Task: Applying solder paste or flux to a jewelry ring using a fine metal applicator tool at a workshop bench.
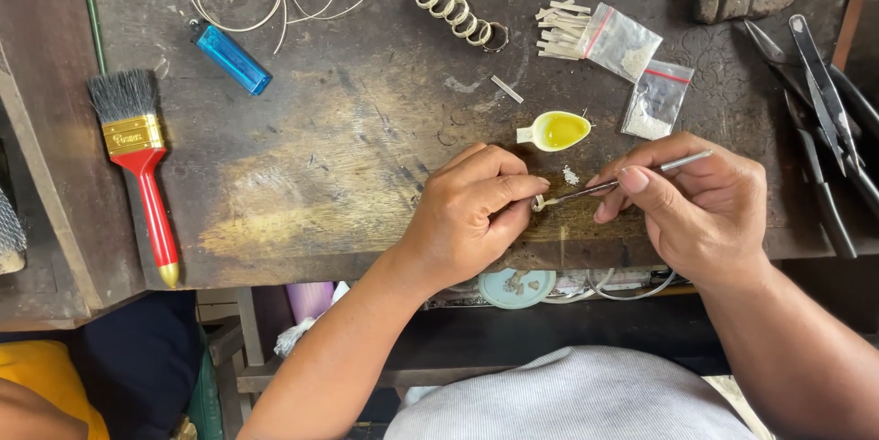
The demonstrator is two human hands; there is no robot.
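The tool lies nearly level, its long axis running from upper right down to lower left, and its tip points at a small ring. The right hand pinches the tool between thumb and fingers. The left hand pinches the ring (very small, partly hidden by fingertips). Just above the ring stands a spoon with yellow liquid; further above it are bags, and far left of it a brush.
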